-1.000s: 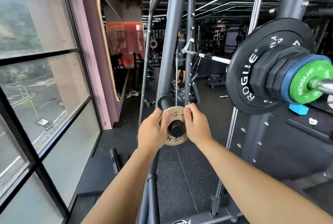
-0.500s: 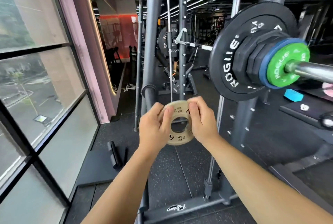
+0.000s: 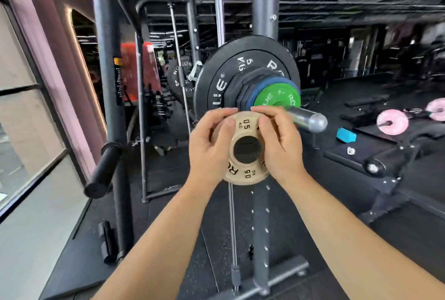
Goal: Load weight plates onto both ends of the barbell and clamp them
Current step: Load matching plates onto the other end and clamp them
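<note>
Hands | left grip (image 3: 207, 152), right grip (image 3: 280, 145) curled round tan plate (image 3: 243, 174) rim (0.5 kg) | beside barbell sleeve (image 3: 308, 120)

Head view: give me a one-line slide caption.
Left hand and right hand hold a tan 0.5 kg plate near the barbell sleeve, not yet threaded on beside the green plate.

The small plate (image 3: 237, 174) in front of me is tan with black lettering. At my 12 o'clock the big plate (image 3: 218, 82) is black with white letters. A blue plate (image 3: 272, 82) rims the bright green plate (image 3: 277, 98) ahead of it, on a silver barbell sleeve (image 3: 305, 119). Toward 3 o'clock I see a cyan block (image 3: 346, 135) and a pale pink plate (image 3: 392, 121). The floor (image 3: 212, 239) is black, flecked with grey.
</note>
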